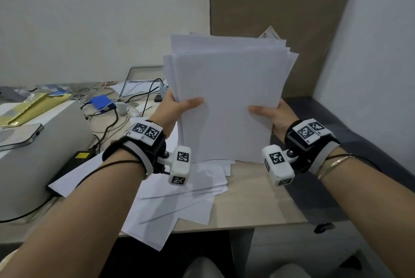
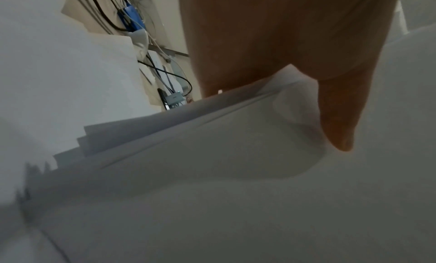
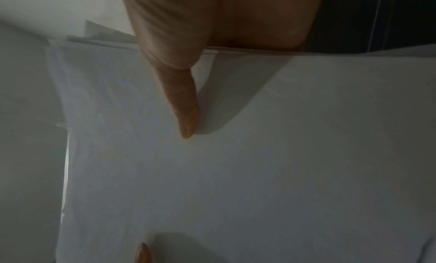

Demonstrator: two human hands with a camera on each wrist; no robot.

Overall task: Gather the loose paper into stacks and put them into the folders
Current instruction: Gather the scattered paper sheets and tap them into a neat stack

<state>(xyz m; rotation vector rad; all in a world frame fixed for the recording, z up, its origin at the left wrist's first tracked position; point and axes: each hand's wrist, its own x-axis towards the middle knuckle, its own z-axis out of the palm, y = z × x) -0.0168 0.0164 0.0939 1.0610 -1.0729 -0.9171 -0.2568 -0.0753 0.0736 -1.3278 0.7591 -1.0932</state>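
Observation:
An uneven stack of white paper (image 1: 226, 96) stands upright above the desk, its sheets fanned out of line at the top. My left hand (image 1: 179, 106) grips its left edge, thumb across the front sheet and fingers hidden behind. My right hand (image 1: 270, 116) grips the right edge the same way. The left wrist view has the thumb (image 2: 339, 121) pressed on the stack (image 2: 212, 173); the right wrist view has the other thumb (image 3: 186, 106) on the front sheet (image 3: 235, 173). More loose sheets (image 1: 179, 194) lie overlapping on the desk below. A clear folder (image 1: 143, 75) leans at the back.
The wooden desk (image 1: 258, 206) ends on the right at a dark floor. A grey box (image 1: 40, 156) carrying a phone (image 1: 20, 135) stands at the left. Cables and a blue device (image 1: 101, 101) clutter the back. A brown board (image 1: 280, 8) leans on the wall behind the stack.

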